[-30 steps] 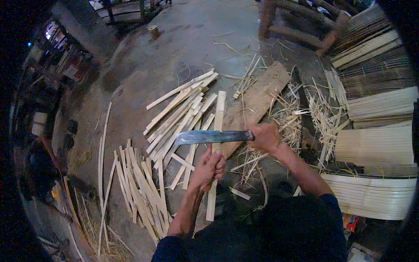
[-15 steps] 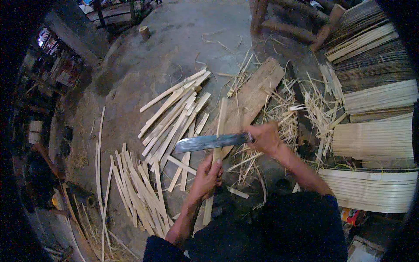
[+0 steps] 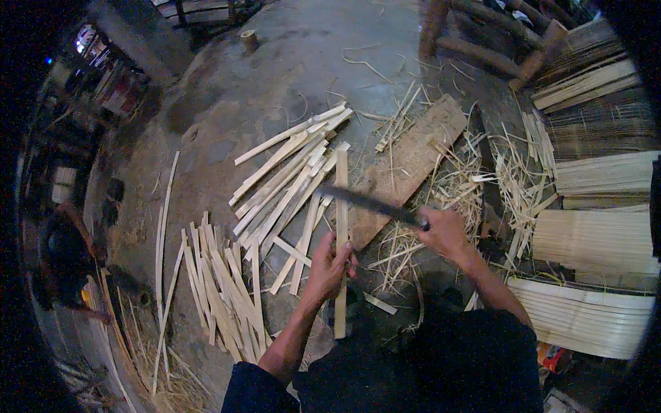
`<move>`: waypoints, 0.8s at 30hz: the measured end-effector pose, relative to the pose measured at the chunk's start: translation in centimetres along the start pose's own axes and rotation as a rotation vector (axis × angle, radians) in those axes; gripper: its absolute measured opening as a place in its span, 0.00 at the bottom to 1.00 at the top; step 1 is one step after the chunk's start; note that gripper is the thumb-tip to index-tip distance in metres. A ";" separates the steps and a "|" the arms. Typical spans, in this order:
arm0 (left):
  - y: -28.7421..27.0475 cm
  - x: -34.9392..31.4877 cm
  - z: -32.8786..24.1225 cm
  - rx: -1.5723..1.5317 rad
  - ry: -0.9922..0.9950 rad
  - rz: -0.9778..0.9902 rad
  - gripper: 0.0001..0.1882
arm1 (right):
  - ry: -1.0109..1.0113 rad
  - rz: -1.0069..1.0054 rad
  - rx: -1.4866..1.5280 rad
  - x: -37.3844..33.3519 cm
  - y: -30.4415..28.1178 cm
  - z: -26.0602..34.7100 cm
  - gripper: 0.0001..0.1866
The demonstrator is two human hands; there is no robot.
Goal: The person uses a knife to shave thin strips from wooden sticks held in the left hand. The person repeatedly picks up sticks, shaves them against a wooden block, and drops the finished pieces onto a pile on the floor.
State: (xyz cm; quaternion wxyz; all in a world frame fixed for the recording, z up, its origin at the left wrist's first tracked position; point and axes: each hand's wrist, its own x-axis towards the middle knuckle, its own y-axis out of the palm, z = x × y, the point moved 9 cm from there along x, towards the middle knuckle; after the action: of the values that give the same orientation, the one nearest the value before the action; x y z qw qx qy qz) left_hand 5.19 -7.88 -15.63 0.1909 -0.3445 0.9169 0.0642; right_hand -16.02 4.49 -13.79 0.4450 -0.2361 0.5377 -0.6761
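Observation:
My left hand (image 3: 332,263) is closed around a pale bamboo strip (image 3: 341,182), which stands nearly straight up and down in the view. In my right hand (image 3: 446,234) is the handle of a large knife (image 3: 375,206). Its dark, narrow-looking blade slants to the upper left, its far end behind or against the strip; I cannot tell whether they touch. A fanned pile of split strips (image 3: 282,168) lies beyond my left hand, and a second pile (image 3: 220,289) lies left of my forearm. A wooden board (image 3: 406,175) rests on the floor beyond the knife.
Thin shavings (image 3: 454,179) heap up right of the board. Stacked slatted mats (image 3: 585,237) line the right side. Long thin strips (image 3: 163,227) lie at left, near another person's arm (image 3: 77,227). A wooden frame (image 3: 482,51) and a small cylindrical block (image 3: 248,38) stand farther off.
The knife has swung from nearly level to a slant, its handle end lower, and its broad shiny face no longer shows. The strip has turned more upright. The whole view has shifted slightly.

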 end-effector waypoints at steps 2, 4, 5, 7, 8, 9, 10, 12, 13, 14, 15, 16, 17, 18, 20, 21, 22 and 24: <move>0.1 0.3 0.4 0.113 0.041 -0.008 0.10 | -0.124 0.092 -0.040 -1.0 2.1 2.9 0.22; -0.5 0.4 1.8 0.251 0.121 -0.066 0.11 | -0.207 0.042 -0.042 -1.0 2.6 5.8 0.19; -0.1 0.3 1.8 0.208 0.114 -0.074 0.11 | -0.236 0.010 -0.053 -1.1 2.3 6.0 0.18; 0.7 -0.5 0.7 0.125 0.096 -0.096 0.11 | -0.266 -0.085 -0.066 0.0 2.8 4.1 0.17; 0.9 -0.8 0.0 0.106 0.082 -0.078 0.11 | -0.284 -0.148 -0.071 0.8 2.0 3.6 0.16; 1.1 -1.1 -0.7 0.086 0.068 -0.060 0.11 | -0.302 -0.211 -0.077 1.5 1.1 3.1 0.16; 1.0 -1.5 -1.2 0.068 0.051 -0.050 0.11 | -0.126 -0.176 -0.137 2.5 0.7 1.2 0.15; 1.3 -3.9 -1.0 0.161 0.085 0.010 0.11 | 0.212 -0.264 -0.010 3.7 -1.7 -7.0 0.13; 1.4 -4.8 -1.3 0.211 0.115 0.036 0.11 | 0.351 -0.394 0.184 3.7 -2.7 -12.1 0.13; 1.1 -5.7 -0.7 0.167 0.001 0.016 0.10 | 0.317 -0.320 0.169 3.3 -2.6 -10.8 0.13; 0.9 -5.3 0.3 0.070 -0.077 0.048 0.10 | 0.283 -0.248 0.154 2.6 -2.7 -9.7 0.13; 1.0 -4.2 1.0 -0.045 -0.141 0.072 0.11 | 0.232 -0.183 0.123 2.4 -3.3 -8.6 0.13; 2.0 -2.7 1.3 -0.162 -0.189 0.117 0.11 | 0.131 -0.162 0.034 0.8 -2.1 -6.2 0.14; 3.1 -1.5 0.8 -0.276 -0.181 0.102 0.12 | 0.036 -0.140 -0.047 -0.9 -0.4 -3.6 0.14; 3.9 -0.9 -0.1 -0.249 -0.161 0.161 0.12 | -0.086 -0.086 -0.061 -1.3 -0.6 -1.4 0.15; 4.3 -0.8 -0.7 -0.236 -0.151 0.189 0.12 | -0.148 -0.058 -0.068 -1.5 -0.7 -0.9 0.15; 4.2 -1.8 -0.8 -0.240 -0.190 0.220 0.12 | 0.077 -0.095 0.029 -0.6 -1.3 -4.4 0.17; 3.5 -3.5 -1.8 -0.144 -0.105 0.228 0.11 | 0.409 -0.195 0.164 1.0 -4.1 -12.8 0.20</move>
State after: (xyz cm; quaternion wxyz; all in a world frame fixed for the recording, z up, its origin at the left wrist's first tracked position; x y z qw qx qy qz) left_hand 4.78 -3.60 -12.68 0.2049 -0.2471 0.9319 0.1691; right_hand -28.17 10.38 -14.04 0.2772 -0.1082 0.5343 -0.7912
